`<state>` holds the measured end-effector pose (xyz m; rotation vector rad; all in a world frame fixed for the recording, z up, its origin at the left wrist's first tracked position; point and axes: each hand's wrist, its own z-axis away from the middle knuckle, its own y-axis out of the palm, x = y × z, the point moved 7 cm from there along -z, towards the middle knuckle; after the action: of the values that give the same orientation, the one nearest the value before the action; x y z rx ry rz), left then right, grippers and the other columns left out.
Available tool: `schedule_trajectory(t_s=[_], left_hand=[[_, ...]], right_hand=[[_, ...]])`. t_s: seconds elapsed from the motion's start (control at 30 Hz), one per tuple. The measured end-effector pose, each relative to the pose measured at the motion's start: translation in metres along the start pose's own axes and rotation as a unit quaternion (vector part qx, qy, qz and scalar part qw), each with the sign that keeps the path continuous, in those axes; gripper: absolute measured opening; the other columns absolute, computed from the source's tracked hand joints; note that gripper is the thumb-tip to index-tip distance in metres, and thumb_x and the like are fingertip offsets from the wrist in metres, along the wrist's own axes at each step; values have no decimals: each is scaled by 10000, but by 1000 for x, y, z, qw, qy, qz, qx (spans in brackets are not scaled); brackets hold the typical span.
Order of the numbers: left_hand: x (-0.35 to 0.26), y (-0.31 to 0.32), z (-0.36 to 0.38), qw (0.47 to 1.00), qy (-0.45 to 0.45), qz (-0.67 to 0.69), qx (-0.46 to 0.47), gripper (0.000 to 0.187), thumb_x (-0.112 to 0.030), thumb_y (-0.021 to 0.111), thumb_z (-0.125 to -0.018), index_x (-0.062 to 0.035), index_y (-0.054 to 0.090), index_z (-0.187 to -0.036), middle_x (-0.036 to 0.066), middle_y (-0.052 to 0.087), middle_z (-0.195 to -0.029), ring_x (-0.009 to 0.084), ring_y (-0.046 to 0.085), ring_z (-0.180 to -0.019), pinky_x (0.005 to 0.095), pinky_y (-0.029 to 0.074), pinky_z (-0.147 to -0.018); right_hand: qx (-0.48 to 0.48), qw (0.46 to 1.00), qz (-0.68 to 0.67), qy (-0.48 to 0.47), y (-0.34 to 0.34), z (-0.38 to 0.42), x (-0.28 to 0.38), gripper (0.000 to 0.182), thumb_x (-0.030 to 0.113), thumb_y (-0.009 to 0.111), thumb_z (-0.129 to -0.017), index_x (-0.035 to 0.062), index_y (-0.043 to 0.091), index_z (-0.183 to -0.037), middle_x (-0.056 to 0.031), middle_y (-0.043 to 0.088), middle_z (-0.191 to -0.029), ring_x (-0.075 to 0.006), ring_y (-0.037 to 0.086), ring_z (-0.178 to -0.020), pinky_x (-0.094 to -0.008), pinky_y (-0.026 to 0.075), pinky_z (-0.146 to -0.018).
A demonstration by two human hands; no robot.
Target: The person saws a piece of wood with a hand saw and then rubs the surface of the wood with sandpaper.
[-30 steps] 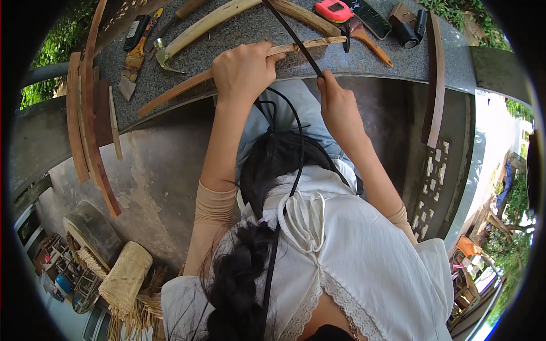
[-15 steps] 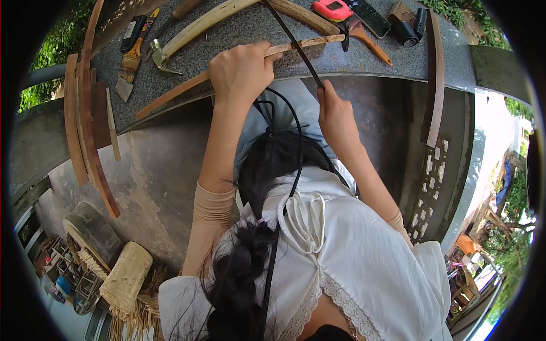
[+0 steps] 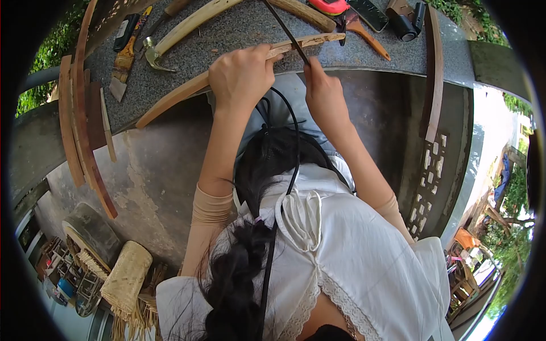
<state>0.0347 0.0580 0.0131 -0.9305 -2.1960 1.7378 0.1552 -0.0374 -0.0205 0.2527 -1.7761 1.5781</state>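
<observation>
My left hand is closed around a long, narrow wood strip, pressing it at the edge of the grey speckled tabletop. The strip's right end is pale and rough, and reaches a small black metal piece. A long, thin, dark bar-shaped tool is gripped in my right hand. It crosses the strip at a slant, just right of my left hand. My fingers hide the tool's near end, so I cannot tell whether it is a file or a blade.
A claw hammer, paintbrushes, a red tape measure, a phone and a black device lie on the tabletop. Wood strips overhang its left side; another strip overhangs the right.
My right hand has moved up and left, closer to the wood strip, pushing the dark tool farther across it. My left hand keeps its hold on the strip.
</observation>
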Motion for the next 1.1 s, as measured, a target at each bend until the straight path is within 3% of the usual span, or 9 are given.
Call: schedule_trajectory(t_s=[0.3,0.5,0.7,0.9,1.1], left_hand=[[5,-1,-10,999,-17,-10,37,244,-465,662,-784,-246,732,-864,77,662,-642,285,661,-602,388,496,-523],[9,-5,-15,998,-22,-6,53,249,-459,648,-797,-226,725,-843,88,659,-641,306,662,-615,405,497,-522],[7,-4,-15,999,-14,-18,47,262,-462,637,-802,-222,724,-858,101,661,-649,322,665,-628,417,507,-536],[8,-5,-15,999,-23,-7,38,253,-452,635,-806,-222,724,-863,99,659,-643,315,665,-622,414,504,-529],[5,-2,-11,999,-8,-12,31,241,-445,641,-803,-219,718,-840,88,650,-623,311,658,-605,413,497,-518]], right_hand=[[12,999,32,24,-2,39,-22,119,183,456,-970,65,441,-961,-267,571,-636,-490,567,-639,-571,439,-555],[-10,1000,3,-4,5,-6,-1,105,167,467,-965,69,457,-1003,-270,565,-623,-489,566,-634,-574,443,-565],[16,999,18,29,-2,42,-22,122,185,456,-970,63,447,-964,-275,568,-634,-501,562,-650,-577,439,-570],[-9,1000,-16,-9,4,-11,2,102,155,478,-959,65,465,-1006,-276,574,-647,-495,566,-648,-568,440,-561],[24,999,20,30,-8,52,-23,104,147,464,-962,45,447,-954,-280,565,-644,-494,565,-648,-564,436,-549]])
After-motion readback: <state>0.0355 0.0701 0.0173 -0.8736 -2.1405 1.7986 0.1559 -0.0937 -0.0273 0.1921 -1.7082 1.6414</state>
